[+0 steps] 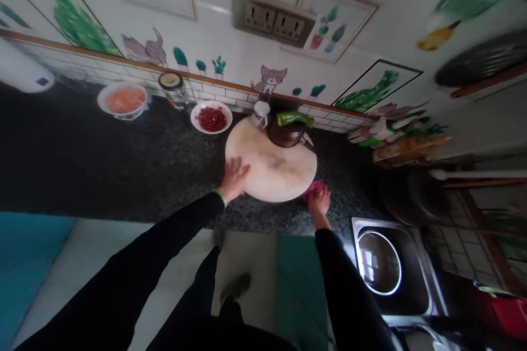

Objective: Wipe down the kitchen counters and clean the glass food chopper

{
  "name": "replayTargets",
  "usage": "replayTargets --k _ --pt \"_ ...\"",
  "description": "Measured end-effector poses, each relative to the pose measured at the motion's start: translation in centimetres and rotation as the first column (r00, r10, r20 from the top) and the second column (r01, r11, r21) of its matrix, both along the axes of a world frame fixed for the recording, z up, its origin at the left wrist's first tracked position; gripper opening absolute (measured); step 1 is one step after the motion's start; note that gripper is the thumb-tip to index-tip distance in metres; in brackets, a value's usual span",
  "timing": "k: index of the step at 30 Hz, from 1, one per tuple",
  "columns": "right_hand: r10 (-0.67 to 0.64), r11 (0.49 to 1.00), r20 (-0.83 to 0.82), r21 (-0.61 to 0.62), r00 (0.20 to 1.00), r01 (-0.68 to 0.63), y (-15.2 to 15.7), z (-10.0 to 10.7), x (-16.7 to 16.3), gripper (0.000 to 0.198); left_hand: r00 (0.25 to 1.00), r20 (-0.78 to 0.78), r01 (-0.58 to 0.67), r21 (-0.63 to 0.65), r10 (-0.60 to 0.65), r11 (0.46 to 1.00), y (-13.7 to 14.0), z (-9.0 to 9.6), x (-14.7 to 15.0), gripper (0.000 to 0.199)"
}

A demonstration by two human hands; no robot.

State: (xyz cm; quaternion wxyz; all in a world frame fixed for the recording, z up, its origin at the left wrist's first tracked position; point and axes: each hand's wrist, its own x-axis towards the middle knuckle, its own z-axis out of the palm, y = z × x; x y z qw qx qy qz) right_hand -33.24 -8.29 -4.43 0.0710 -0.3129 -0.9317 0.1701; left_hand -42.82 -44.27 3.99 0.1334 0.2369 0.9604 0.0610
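Note:
A round, pale cutting board (272, 162) lies on the dark countertop, with a faint dark smudge on its surface. My left hand (235, 178) rests on the board's left edge, fingers stretched out over the top. At the board's lower right edge, my right hand (320, 201) is closed on a pink cloth (313, 188) against the counter. Behind the board sits a dark round bowl or pot (286, 134), topped by a green pepper (293, 118). A small white jar or cup (260, 114) stands beside it. Part of a knife (308, 141) shows at the right.
Left of the board are a white bowl of dark red pieces (211, 117), a glass jar (172, 88) and a bowl of pinkish food (123, 100). A sink (411, 263) with a round basin (379, 262) is at right. Wall sockets (274, 17) are above.

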Motion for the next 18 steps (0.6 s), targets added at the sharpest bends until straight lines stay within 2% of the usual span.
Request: replayTargets --k 3,4,6,9,13,15,18 --pt "-0.057 0.998 0.015 0.003 0.998 0.057 4.0 -0.4 -3.7 0.065 0.999 0.022 0.046 -0.045 -0.045 0.998 0.4 0.4 -0.2 0.126" --pt "-0.049 0.999 -0.019 0.002 0.999 0.049 4.3 -0.6 -4.3 0.065 0.998 0.031 0.056 -0.052 -0.055 0.997 0.5 0.6 -0.1 0.128" --pt "-0.026 1.0 -0.127 -0.002 0.992 0.026 3.0 -1.2 -3.8 0.063 0.997 0.044 0.07 -0.068 -0.067 0.995 0.6 1.2 0.0 0.128" --pt "0.016 1.0 -0.285 -0.019 0.958 -0.022 -2.6 -1.8 0.4 0.059 0.997 0.04 0.071 -0.091 -0.068 0.993 0.7 1.8 0.1 0.125" --pt "0.091 0.989 -0.389 -0.074 0.917 -0.129 -13.0 -1.8 7.2 0.05 0.997 0.045 0.065 -0.127 -0.06 0.99 1.0 2.1 0.0 0.125" --pt "0.128 0.978 -0.401 -0.1 0.907 -0.182 -18.2 -1.4 8.9 0.046 0.997 0.046 0.064 -0.152 -0.057 0.986 1.1 2.1 0.0 0.125" --pt "0.156 0.96 -0.398 -0.153 0.904 -0.233 -24.5 -0.5 9.3 0.046 0.998 0.033 0.06 -0.195 -0.054 0.979 1.1 2.4 0.0 0.126"
